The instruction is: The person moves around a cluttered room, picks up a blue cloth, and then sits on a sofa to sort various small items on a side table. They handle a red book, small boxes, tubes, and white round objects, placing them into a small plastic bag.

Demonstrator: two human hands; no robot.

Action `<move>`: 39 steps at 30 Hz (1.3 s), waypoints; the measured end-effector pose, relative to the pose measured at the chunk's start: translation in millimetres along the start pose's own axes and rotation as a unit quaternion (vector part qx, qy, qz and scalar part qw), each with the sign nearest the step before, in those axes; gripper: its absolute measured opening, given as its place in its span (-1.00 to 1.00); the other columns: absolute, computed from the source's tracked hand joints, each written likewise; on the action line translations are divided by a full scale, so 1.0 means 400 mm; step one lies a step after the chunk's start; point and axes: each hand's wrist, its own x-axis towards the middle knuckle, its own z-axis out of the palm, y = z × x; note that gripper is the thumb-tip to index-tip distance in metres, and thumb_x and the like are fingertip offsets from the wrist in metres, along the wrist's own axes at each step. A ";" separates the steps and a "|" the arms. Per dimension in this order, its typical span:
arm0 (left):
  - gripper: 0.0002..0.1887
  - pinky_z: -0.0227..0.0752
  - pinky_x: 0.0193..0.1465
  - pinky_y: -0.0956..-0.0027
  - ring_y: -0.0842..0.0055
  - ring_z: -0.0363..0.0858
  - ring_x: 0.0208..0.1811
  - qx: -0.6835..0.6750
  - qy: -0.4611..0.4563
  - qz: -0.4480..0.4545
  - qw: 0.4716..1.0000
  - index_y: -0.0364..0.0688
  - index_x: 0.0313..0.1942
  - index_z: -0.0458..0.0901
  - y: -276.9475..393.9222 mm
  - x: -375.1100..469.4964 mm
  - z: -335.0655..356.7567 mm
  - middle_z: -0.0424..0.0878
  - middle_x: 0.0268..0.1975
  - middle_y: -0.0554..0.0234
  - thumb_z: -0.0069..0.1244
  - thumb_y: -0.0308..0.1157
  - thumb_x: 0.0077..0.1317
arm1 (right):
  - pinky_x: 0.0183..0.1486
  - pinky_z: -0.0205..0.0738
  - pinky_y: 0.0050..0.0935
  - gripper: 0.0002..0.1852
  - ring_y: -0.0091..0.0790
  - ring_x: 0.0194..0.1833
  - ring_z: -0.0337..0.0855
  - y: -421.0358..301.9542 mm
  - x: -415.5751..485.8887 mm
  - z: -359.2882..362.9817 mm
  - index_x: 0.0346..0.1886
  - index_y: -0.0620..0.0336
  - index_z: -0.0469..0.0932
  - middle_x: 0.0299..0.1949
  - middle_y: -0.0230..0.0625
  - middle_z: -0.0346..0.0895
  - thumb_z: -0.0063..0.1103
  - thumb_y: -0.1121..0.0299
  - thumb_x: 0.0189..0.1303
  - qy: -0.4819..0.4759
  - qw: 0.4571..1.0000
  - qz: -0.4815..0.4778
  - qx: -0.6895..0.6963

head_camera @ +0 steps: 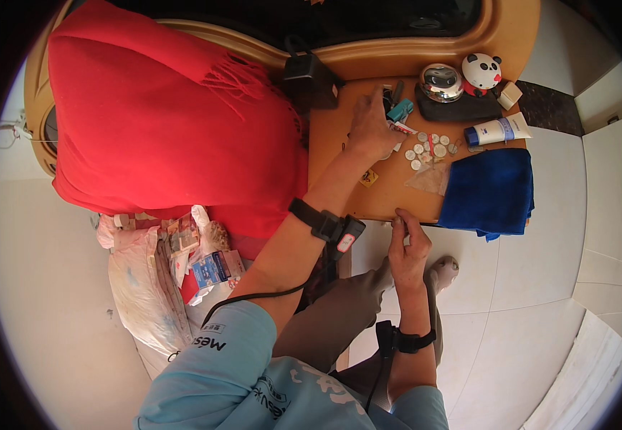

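My left hand (369, 129) reaches over the wooden tabletop (327, 145), its index finger stretched towards the back and its thumb apart from it. Right beside its fingers lie a teal object (400, 110) and a small red-and-white item (405, 128). Several silvery coins (440, 150) are spread just right of the hand. At the table's front edge my right hand (410, 244) has thumb and index finger close together; whether something small is between them I cannot tell. A clear plastic bag (430, 179) and a small yellow packet (368, 178) lie between the hands.
A folded blue cloth (488, 191) overhangs the front right corner. Behind it are a cream tube (499, 130), a silver round object (441, 83) and a panda figure (481, 72). A black box (311, 80) stands at the left. Red fringed fabric (182, 118) drapes farther left.
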 end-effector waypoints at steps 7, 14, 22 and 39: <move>0.05 0.41 0.27 0.14 -0.07 0.41 0.23 0.031 -0.004 -0.030 0.999 -0.30 0.34 0.17 0.021 0.008 -0.014 0.38 0.13 -0.27 0.46 -0.42 -0.17 | -0.34 0.53 -0.41 -0.83 -0.27 -0.45 0.63 -0.001 0.002 0.000 -0.10 0.40 0.60 -0.41 -0.06 0.61 0.11 0.62 0.27 0.001 1.000 -0.004 -0.008; -0.12 0.42 0.24 0.15 -0.08 0.45 0.18 -0.006 -0.003 -0.028 1.000 -0.35 0.21 0.33 0.024 0.010 -0.003 0.41 0.11 -0.24 0.42 -0.44 -0.16 | -0.35 0.53 -0.41 -0.83 -0.25 -0.44 0.63 -0.001 0.000 -0.001 -0.10 0.41 0.60 -0.39 -0.05 0.62 0.11 0.62 0.26 0.001 1.000 -0.007 -0.003; -0.34 0.42 0.19 0.13 -0.03 0.48 0.16 -0.029 0.002 -0.015 0.999 -0.39 0.07 0.46 -0.006 0.005 0.008 0.45 0.08 -0.17 0.35 -0.44 -0.08 | -0.33 0.54 -0.42 -0.83 -0.23 -0.38 0.69 -0.006 0.003 -0.004 -0.09 0.41 0.60 -0.34 -0.01 0.65 0.10 0.63 0.27 0.000 1.000 0.000 -0.003; -0.51 0.54 -0.08 0.24 0.19 0.71 -0.13 -0.128 -0.033 -0.072 0.989 -0.34 0.00 0.52 -0.017 -0.020 -0.026 0.69 -0.14 -0.10 0.26 -0.41 0.06 | -0.31 0.55 -0.43 -0.81 -0.31 -0.40 0.68 -0.018 0.021 0.008 -0.05 0.40 0.61 -0.32 -0.04 0.69 0.10 0.58 0.32 0.042 0.999 0.019 0.008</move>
